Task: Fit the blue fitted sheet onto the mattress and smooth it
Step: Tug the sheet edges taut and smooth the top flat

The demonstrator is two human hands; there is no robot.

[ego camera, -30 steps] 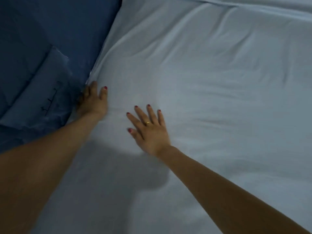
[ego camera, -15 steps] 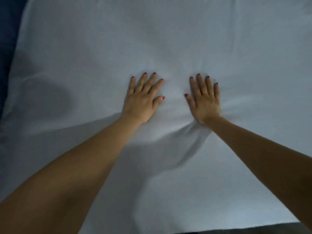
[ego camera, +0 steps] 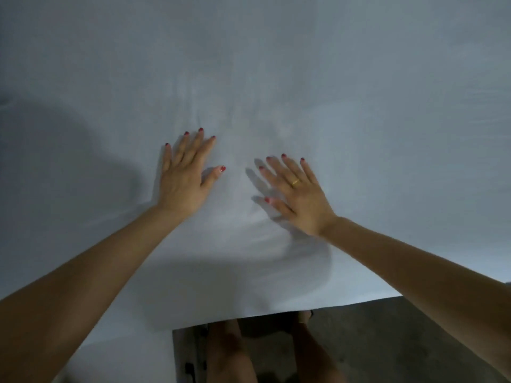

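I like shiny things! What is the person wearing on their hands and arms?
Both arms are bare, with no sleeves, watch or bracelets showing. Every fingernail on the left hand and the right hand is painted red. The right hand also wears a thin gold ring on one finger. The left hand has no ring.

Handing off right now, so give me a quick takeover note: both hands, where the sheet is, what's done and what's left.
Left hand: open, palm flat on the sheet, fingers straight.
Right hand: open, fingers spread; it casts a shadow beside it, so whether it touches the fabric is unclear.
Sheet: spread over the mattress top, covering it out to the near edge, where the person stands.
Done: the far area looks mostly flat.
Left: soft creases remain between and below the hands; smooth them toward the near edge. Corners are out of view, so check their fit.
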